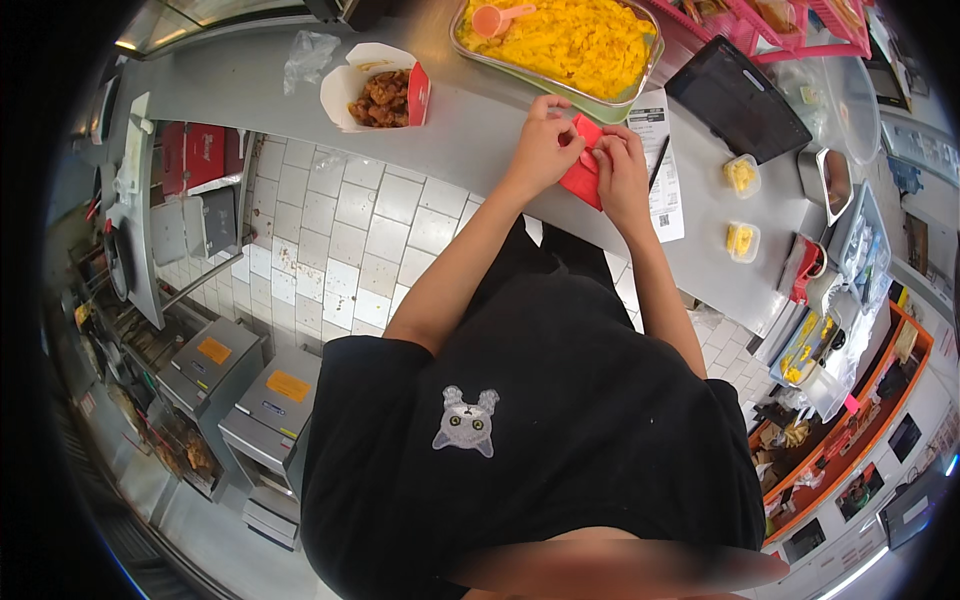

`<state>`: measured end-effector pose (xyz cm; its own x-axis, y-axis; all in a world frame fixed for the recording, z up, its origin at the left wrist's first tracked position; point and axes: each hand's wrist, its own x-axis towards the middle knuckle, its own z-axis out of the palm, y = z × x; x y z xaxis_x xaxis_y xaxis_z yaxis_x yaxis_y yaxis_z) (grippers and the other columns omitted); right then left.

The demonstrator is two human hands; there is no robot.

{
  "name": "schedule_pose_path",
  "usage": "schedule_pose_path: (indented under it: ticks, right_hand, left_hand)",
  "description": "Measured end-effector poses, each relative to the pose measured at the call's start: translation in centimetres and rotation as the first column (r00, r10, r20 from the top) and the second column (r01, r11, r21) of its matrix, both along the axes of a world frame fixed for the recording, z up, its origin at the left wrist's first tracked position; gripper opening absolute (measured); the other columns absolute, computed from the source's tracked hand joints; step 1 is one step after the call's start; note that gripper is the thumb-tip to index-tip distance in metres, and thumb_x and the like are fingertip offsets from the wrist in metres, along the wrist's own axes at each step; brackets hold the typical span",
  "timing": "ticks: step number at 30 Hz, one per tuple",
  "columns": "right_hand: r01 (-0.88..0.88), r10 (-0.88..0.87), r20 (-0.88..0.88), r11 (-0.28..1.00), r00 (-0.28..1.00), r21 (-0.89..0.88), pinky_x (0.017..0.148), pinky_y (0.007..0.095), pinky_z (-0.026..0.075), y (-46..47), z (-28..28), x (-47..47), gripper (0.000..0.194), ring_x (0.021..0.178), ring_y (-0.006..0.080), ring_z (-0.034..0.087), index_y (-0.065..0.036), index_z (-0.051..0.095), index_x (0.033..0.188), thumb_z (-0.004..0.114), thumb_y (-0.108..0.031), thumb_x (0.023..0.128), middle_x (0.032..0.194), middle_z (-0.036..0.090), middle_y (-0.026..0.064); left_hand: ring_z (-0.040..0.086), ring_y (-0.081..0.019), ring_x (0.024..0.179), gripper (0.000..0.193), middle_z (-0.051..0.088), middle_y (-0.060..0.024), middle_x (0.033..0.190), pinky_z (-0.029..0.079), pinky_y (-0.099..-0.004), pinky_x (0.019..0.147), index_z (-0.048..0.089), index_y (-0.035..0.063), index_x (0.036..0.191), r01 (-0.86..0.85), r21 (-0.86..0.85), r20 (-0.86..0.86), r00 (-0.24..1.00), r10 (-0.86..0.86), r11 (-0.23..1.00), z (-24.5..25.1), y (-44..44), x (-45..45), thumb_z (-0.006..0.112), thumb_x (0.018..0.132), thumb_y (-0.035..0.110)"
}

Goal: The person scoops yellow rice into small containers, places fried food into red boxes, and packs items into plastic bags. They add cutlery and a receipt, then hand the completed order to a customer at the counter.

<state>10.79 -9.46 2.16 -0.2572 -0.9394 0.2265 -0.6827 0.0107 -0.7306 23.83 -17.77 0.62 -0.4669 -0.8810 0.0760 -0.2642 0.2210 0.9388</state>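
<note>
Between both hands, over the front of the steel counter [480,139], is a flat red packet [581,182] that looks like folded paper or film. My left hand [549,142] pinches its upper left part with thumb and forefinger, the other fingers raised. My right hand [624,172] grips its right edge, fingertips curled over a fold. Just right of my right hand lies a printed paper slip [673,187] with writing, a black pen [660,159] on it. A white and red paper box [417,94] of glazed fried pieces [381,99] stands open to the left.
A metal tray [551,84] of yellow food holds a pink scoop [491,21]. Right of the slip lie a dark tablet [739,101] and two small tubs of yellow food [741,177] [742,241]. Crumpled clear plastic [309,58] lies left. Pink baskets [772,26] stand at the back.
</note>
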Motion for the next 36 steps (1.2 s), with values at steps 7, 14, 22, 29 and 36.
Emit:
schedule_pose_path:
  ticks: [7, 14, 22, 29, 36]
  right_hand:
    - [0.107, -0.105, -0.044, 0.993, 0.993, 0.051, 0.093, 0.0384, 0.042, -1.0, 1.9, 0.2, 0.022, 0.107, 0.0333, 0.054, -0.003, 0.062, 0.101, 0.067, -0.011, 0.080, 0.113, 0.056, 0.0165]
    - [0.012, -0.021, -0.077, 0.993, 0.997, -0.117, 0.086, 0.0368, 0.047, -0.9, 6.0, 3.8, 0.020, 0.099, 0.0306, 0.059, -0.002, 0.061, 0.102, 0.065, -0.005, 0.082, 0.107, 0.060, 0.0149]
    - [-0.368, 0.321, 0.486, 0.930, 0.813, 0.003, 0.097, 0.0378, 0.042, -7.8, 5.7, 8.4, 0.052, 0.117, 0.0284, 0.052, -0.004, 0.041, 0.131, 0.062, -0.005, 0.084, 0.131, 0.048, 0.0155]
    - [-0.310, 0.175, 0.653, 0.946, 0.737, 0.097, 0.109, 0.0414, 0.027, -6.9, -0.8, 12.5, 0.072, 0.137, 0.0283, 0.029, -0.009, 0.013, 0.149, 0.056, -0.011, 0.091, 0.150, 0.027, 0.0142]
    - [-0.359, 0.286, 0.525, 0.933, 0.801, 0.039, 0.103, 0.0374, 0.035, -5.8, -1.5, 11.2, 0.051, 0.123, 0.0291, 0.045, -0.008, 0.045, 0.135, 0.060, -0.009, 0.087, 0.135, 0.045, 0.0155]
  left_hand:
    - [0.057, -0.0285, 0.096, 0.029, 0.054, -0.0153, 0.111, 0.047, -0.0349, 0.081, 0.053, 0.0036, 0.061, -0.204, -0.292, 0.012, 0.976, 0.217, 0.935, 2.6, 1.6, 3.1, 0.077, 0.071, 0.016]
    - [0.041, -0.0277, 0.119, 0.102, 0.036, -0.0165, 0.132, 0.032, -0.0417, 0.101, 0.027, 0.0003, 0.129, -0.822, 0.083, -0.082, 0.558, 0.826, 0.564, -4.4, -0.2, 12.6, 0.089, 0.052, 0.025]
    - [0.041, -0.0341, 0.121, 0.106, 0.042, -0.0186, 0.129, 0.035, -0.0452, 0.100, 0.030, 0.0009, 0.135, -0.644, -0.216, -0.077, 0.760, 0.645, 0.734, -8.3, -7.7, 16.1, 0.087, 0.051, 0.027]
    - [0.038, -0.0348, 0.127, 0.116, 0.040, -0.0180, 0.135, 0.028, -0.0473, 0.107, 0.024, 0.0087, 0.138, -0.441, -0.175, -0.165, 0.895, 0.415, 0.880, -4.1, 1.0, 15.4, 0.090, 0.046, 0.036]
    - [0.047, -0.0368, 0.122, 0.095, 0.053, -0.0114, 0.126, 0.036, -0.0480, 0.102, 0.046, 0.0117, 0.119, -0.130, -0.335, -0.083, 0.991, 0.108, 0.933, -1.2, -0.6, 18.7, 0.094, 0.039, 0.035]
